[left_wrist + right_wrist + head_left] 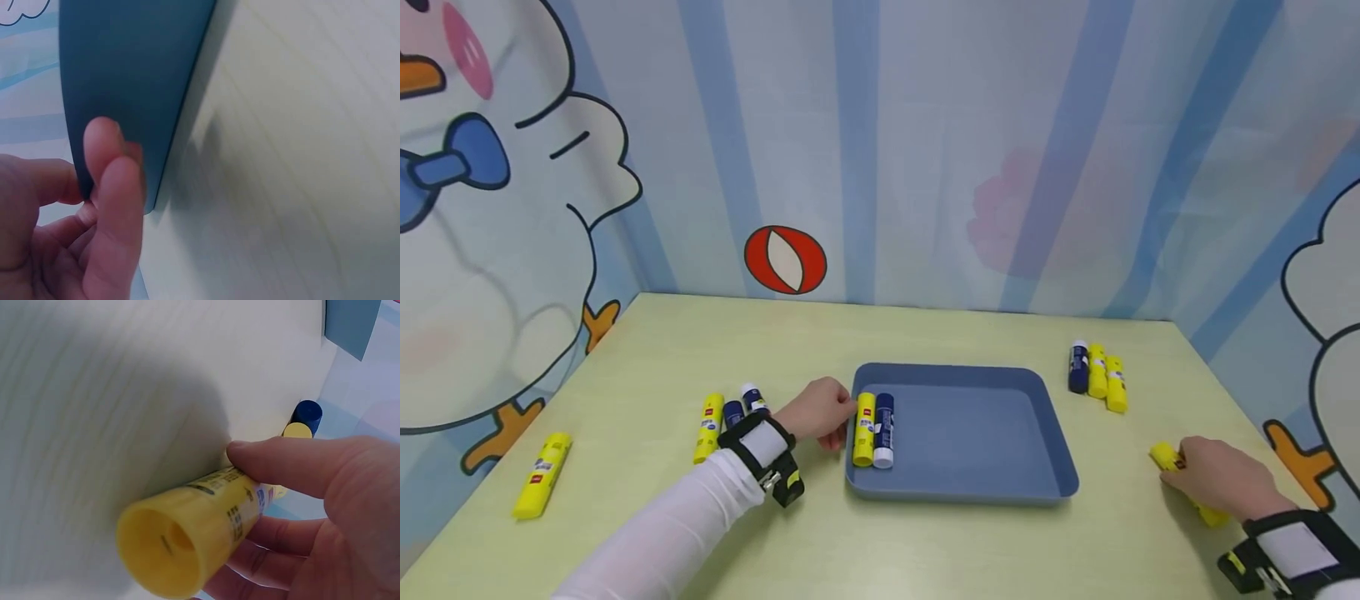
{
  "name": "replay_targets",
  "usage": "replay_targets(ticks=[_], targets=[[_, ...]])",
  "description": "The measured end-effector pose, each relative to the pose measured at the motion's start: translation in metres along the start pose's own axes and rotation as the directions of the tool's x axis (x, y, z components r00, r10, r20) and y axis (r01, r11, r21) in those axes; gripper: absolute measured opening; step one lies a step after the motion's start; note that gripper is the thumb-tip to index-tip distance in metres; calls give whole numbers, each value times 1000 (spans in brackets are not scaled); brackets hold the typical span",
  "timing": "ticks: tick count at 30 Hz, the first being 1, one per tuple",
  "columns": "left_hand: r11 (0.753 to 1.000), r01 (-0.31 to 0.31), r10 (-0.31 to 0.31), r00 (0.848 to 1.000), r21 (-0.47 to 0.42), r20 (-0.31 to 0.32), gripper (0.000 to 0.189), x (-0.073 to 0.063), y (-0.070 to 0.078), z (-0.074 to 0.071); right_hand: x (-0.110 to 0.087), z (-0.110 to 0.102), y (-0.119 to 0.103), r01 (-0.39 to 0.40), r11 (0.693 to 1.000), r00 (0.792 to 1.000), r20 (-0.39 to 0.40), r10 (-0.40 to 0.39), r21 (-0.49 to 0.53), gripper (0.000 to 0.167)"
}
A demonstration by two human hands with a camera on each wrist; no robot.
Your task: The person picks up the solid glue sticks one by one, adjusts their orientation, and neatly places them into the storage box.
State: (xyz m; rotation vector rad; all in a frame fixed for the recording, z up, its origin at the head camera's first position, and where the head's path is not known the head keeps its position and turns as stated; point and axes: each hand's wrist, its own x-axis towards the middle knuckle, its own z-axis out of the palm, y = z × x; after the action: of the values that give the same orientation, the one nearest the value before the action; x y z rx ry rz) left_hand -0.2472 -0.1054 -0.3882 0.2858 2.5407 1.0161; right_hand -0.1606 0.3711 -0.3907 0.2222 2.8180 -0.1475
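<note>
At the left rim of the blue-grey tray (977, 425), my left hand (820, 410) pinches the edge between thumb and fingers. The left wrist view shows the tray's outer wall (125, 75) with fingers in front of it. Inside the tray, along its left side, lie a yellow glue stick (864, 429) and a dark blue one with a white end (883, 429), side by side. Over at the right, my right hand (1221, 475) grips another yellow glue stick (187, 531), thumb on one side and fingers on the other. Its hollow end faces the right wrist camera.
Left of the tray lie a yellow glue stick (708, 429) and two dark blue ones, partly behind my left wrist. A lone yellow glue stick (542, 475) lies far left. At the back right, a blue glue stick (1078, 368) lies beside two yellow ones (1116, 385).
</note>
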Motion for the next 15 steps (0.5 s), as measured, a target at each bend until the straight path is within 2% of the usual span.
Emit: replay_targets(ticks=[9, 12, 15], targets=[[1000, 5, -5, 1000, 5, -8, 30, 2, 2, -1, -1, -23, -22, 103, 994, 990, -97, -101, 20, 30], [1000, 0, 0, 1000, 2, -9, 30, 2, 0, 0, -5, -31, -36, 152, 988, 978, -152, -147, 22, 30], [1000, -8, 8, 1000, 0, -11, 29, 2, -1, 0, -8, -37, -52, 211, 978, 956, -212, -204, 8, 30]])
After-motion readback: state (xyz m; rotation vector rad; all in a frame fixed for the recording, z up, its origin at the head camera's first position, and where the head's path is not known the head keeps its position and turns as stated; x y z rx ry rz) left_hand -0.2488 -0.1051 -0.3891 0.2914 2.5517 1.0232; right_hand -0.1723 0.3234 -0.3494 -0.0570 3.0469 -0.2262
